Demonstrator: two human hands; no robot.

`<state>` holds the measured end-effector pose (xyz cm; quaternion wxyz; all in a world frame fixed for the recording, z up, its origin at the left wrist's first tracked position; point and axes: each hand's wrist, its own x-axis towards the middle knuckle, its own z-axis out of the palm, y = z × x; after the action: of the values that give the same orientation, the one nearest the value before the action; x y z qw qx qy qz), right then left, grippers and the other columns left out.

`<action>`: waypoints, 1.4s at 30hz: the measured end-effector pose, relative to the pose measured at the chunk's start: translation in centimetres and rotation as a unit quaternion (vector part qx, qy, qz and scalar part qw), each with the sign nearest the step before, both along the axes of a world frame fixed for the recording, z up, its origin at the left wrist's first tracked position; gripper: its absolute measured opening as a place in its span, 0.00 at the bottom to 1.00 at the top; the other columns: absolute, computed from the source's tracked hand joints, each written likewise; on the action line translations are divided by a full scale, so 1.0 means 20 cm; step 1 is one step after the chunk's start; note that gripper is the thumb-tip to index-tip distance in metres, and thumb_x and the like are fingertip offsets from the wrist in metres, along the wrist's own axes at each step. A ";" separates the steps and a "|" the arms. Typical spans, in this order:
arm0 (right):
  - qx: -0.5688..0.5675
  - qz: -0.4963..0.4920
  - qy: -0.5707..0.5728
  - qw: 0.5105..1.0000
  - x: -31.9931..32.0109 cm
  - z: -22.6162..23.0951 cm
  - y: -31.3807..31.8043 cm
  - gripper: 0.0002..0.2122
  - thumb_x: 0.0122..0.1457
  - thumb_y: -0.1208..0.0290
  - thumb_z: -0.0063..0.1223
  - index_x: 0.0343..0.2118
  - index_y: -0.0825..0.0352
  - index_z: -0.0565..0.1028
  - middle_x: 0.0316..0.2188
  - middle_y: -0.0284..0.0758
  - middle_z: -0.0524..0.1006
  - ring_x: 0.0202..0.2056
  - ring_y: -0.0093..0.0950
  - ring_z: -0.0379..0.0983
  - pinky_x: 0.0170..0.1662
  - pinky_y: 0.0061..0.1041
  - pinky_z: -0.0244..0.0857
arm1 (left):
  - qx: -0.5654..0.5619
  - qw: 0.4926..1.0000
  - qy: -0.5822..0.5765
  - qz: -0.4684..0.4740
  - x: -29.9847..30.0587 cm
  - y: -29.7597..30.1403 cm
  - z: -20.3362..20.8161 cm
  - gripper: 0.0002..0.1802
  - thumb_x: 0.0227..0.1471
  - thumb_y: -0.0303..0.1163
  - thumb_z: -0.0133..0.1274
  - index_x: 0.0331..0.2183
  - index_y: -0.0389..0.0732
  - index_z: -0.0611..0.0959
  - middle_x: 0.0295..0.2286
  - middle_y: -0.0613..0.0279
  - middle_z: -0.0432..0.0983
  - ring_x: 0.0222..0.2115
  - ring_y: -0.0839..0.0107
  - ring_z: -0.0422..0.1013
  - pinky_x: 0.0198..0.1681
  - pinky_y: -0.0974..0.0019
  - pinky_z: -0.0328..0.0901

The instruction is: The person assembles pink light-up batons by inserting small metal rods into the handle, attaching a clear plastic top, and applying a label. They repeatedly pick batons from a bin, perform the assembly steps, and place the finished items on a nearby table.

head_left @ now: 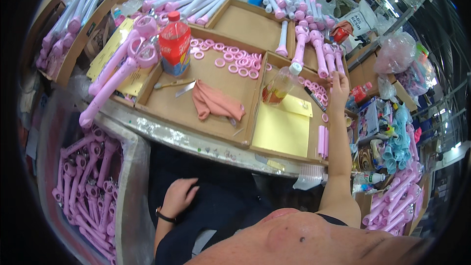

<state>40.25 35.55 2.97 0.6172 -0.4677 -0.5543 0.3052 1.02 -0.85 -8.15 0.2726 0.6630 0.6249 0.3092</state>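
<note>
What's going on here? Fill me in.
The person's right hand is at the near ends of some pink wands; whether it grips one is unclear. The left hand is by the body, with nothing seen in it. Pink rings and an orange cloth lie in a cardboard tray.
</note>
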 end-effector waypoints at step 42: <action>-0.274 0.410 0.078 0.866 -1.20 -0.09 -1.39 0.04 0.61 0.77 0.45 0.37 0.70 0.70 0.32 0.35 0.74 0.29 0.18 0.70 0.34 0.15 0.66 | 0.137 0.890 -0.428 0.076 0.01 0.10 0.29 0.09 0.55 0.23 0.47 0.36 0.32 0.80 0.35 0.57 0.74 0.36 0.74 0.70 0.41 0.72 0.65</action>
<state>16.31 7.74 1.21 0.3246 -0.3232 -0.5403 0.7058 1.26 1.21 -2.37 0.3957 0.4475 0.4481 0.6651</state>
